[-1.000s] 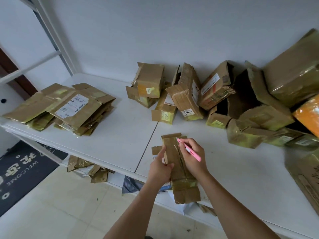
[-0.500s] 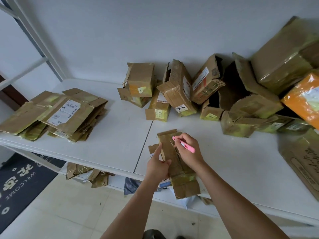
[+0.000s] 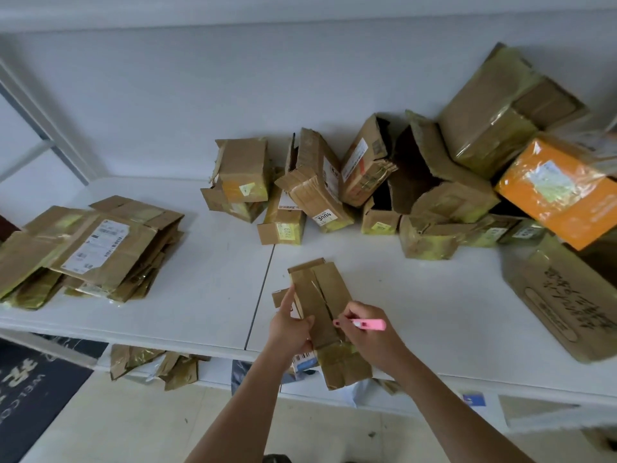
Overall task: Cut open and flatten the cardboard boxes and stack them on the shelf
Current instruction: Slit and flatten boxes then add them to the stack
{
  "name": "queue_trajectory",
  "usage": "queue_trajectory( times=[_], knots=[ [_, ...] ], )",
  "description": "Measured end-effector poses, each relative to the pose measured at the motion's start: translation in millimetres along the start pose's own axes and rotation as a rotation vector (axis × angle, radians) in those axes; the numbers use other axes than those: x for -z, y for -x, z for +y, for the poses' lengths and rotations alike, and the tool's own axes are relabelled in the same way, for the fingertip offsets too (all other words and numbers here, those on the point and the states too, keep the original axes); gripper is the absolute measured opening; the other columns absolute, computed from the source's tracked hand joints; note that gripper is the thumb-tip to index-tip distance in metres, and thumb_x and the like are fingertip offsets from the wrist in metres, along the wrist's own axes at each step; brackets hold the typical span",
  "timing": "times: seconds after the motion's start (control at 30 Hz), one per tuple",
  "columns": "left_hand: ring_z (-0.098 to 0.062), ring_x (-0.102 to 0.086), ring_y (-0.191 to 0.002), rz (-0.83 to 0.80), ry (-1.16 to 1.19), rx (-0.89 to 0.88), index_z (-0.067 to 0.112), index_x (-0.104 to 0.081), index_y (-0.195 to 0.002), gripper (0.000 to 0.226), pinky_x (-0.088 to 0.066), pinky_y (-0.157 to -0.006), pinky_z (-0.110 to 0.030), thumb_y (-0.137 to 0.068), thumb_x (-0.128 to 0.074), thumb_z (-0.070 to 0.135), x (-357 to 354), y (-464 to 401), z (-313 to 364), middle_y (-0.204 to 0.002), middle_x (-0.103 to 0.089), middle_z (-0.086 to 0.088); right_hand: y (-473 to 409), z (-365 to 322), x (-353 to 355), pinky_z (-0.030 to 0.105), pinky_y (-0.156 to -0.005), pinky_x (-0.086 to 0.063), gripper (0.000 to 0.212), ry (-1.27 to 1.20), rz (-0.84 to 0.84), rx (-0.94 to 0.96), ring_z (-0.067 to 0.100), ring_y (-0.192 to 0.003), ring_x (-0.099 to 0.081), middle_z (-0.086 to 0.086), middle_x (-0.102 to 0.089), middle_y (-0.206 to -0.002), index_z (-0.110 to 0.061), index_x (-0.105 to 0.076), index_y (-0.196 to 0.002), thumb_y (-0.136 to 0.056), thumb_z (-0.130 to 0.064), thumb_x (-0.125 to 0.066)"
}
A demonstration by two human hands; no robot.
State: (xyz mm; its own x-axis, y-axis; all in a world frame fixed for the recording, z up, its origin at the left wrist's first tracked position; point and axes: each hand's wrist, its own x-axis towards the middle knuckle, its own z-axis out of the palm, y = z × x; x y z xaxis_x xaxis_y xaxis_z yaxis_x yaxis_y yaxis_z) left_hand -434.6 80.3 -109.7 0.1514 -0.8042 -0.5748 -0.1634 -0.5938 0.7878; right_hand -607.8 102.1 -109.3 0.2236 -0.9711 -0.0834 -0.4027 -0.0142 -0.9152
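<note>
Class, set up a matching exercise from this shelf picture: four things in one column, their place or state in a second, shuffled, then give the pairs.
1 pink cutter
2 flattened boxes
3 orange box
4 small box being cut

A stacked at shelf's left end
B gripped by left hand
C in right hand
D on the pile, far right

Pairs: 1-C, 2-A, 3-D, 4-B

Bare shelf (image 3: 213,282) lies between flattened stack (image 3: 90,252) and box pile (image 3: 417,195).

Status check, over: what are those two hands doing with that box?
Left hand grips small box. Right hand holds pink cutter at its seam. Nothing in the way.
</note>
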Motion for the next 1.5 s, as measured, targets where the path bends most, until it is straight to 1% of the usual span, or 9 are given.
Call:
queue_trajectory(
  times=[0.33,0.43,0.6,0.8,1.0,1.1,1.27,1.37,1.5],
  knots=[
    [-0.032,-0.07,-0.086,-0.065,-0.122,0.018,0.053,-0.024,-0.147,0.081,-0.061,-0.056,-0.04,-0.094,-0.051,-0.001,0.9,-9.7,5.8,-0.107,-0.059,-0.007,60.4,-0.7,28.6,0.015,-0.049,-0.044,0.017,-0.23,0.19,0.0,0.011,-0.054,-0.058,0.011,-0.065,-0.07,-0.011,-0.063,-0.079,-0.095,-0.008,-0.062],
    [-0.025,-0.068,-0.09,-0.132,-0.36,-0.033,0.048,-0.014,-0.152,0.09,-0.059,-0.062,-0.032,-0.088,-0.062,0.004,6.7,-16.9,15.4,-0.121,-0.053,-0.002,69.0,5.5,30.1,0.03,-0.058,-0.05,0.006,-0.244,0.354,0.021,0.029,-0.067,-0.059,0.011,-0.062,-0.074,-0.012,-0.059,-0.09,-0.095,-0.015,-0.061],
    [-0.029,0.004,-0.151,-0.171,-0.945,-0.213,0.029,0.003,-0.157,0.116,-0.013,-0.12,-0.054,-0.077,-0.082,0.028,16.4,-40.5,35.0,-0.164,0.011,0.002,76.1,12.4,13.5,0.048,-0.075,-0.055,0.014,-0.235,0.437,0.026,0.021,-0.075,-0.066,0.006,-0.064,-0.08,-0.011,-0.055,-0.096,-0.095,-0.025,-0.057],
    [-0.021,0.01,-0.151,-0.194,-0.953,-0.342,0.032,-0.003,-0.156,0.116,0.007,-0.116,-0.057,-0.073,-0.084,0.04,25.8,-52.0,24.0,-0.164,0.01,0.012,73.0,8.6,-7.6,0.052,-0.077,-0.058,0.014,-0.279,0.489,-0.008,0.02,-0.087,-0.072,0.004,-0.068,-0.088,-0.008,-0.053,-0.099,-0.096,-0.022,-0.055],
    [-0.025,-0.047,-0.12,0.027,-0.834,-0.326,0.017,-0.034,-0.137,0.107,-0.047,-0.099,-0.043,-0.054,-0.086,0.061,20.9,-24.5,23.8,-0.127,-0.036,-0.001,53.7,10.0,-4.1,0.034,-0.067,-0.055,0.009,-0.262,0.558,0.039,0.014,-0.075,-0.067,-0.002,-0.068,-0.085,-0.013,-0.054,-0.099,-0.096,-0.021,-0.056],
    [-0.026,-0.055,-0.115,0.241,-1.026,-0.198,0.014,-0.04,-0.124,0.093,-0.048,-0.082,-0.037,-0.063,-0.068,0.079,8.3,-1.1,17.6,-0.12,-0.049,-0.005,23.1,14.1,10.4,0.034,-0.076,-0.057,0.007,-0.362,0.558,0.0,0.017,-0.088,-0.069,0.0,-0.07,-0.091,-0.01,-0.055,-0.099,-0.098,-0.017,-0.056],
    [-0.021,-0.036,-0.136,0.176,-1.071,-0.646,0.022,-0.043,-0.136,0.07,-0.027,-0.115,-0.042,-0.083,-0.06,0.064,9.3,-1.0,6.6,-0.142,-0.037,0.001,-11.7,15.0,26.9,0.04,-0.082,-0.06,0.01,-0.793,0.525,-0.184,0.027,-0.102,-0.071,0.011,-0.075,-0.102,-0.01,-0.06,-0.098,-0.096,-0.019,-0.062],
    [-0.014,-0.004,-0.151,-0.092,-0.992,-0.608,0.027,-0.027,-0.153,0.078,-0.003,-0.122,-0.042,-0.088,-0.057,0.06,14.2,-8.9,-0.1,-0.163,-0.011,0.006,-9.7,15.5,26.3,0.037,-0.082,-0.058,0.007,-0.818,0.569,-0.169,0.025,-0.099,-0.072,0.009,-0.075,-0.1,-0.013,-0.062,-0.098,-0.096,-0.019,-0.062],
    [-0.013,0.013,-0.15,-0.084,-1.012,-0.542,0.034,-0.01,-0.156,0.084,0.008,-0.12,-0.046,-0.089,-0.05,0.065,10.9,-16.6,-9.8,-0.164,0.008,0.007,7.6,23.1,21.9,0.041,-0.091,-0.053,0.007,-0.802,0.583,-0.21,0.017,-0.104,-0.07,0.001,-0.076,-0.103,-0.019,-0.064,-0.099,-0.099,-0.021,-0.057]
  ],
)
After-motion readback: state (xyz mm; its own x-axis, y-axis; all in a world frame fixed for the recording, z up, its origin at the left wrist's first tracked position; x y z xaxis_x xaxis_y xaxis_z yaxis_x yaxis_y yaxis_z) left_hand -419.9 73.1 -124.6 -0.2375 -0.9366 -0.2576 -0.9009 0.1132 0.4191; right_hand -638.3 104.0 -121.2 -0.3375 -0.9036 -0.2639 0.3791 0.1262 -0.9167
